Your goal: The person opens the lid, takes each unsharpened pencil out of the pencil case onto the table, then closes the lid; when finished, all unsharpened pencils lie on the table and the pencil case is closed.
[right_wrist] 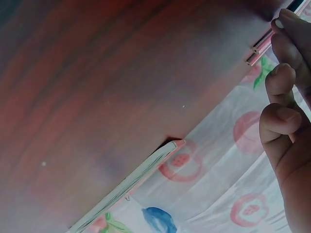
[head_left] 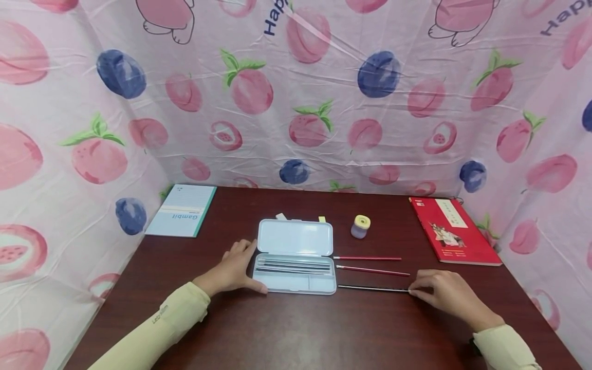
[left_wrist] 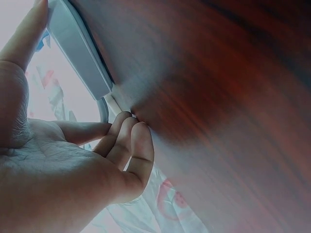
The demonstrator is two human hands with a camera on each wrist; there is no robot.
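A hinged white pencil case lies with its lid up, several dark pencils in its long back compartment. At its left end is my left hand, thumb at the front corner and forefinger near the lid's edge; in the left wrist view its other fingers bend down at the tabletop. My right hand pinches the right end of a thin black pencil between thumb and forefinger. Behind that pencil lie two red pencils, one nearer, one farther.
Behind the case are a white piece, a yellow piece and a small yellow-topped purple pot. A light blue notebook lies back left, a red book back right. Fruit-printed cloth hangs around the table.
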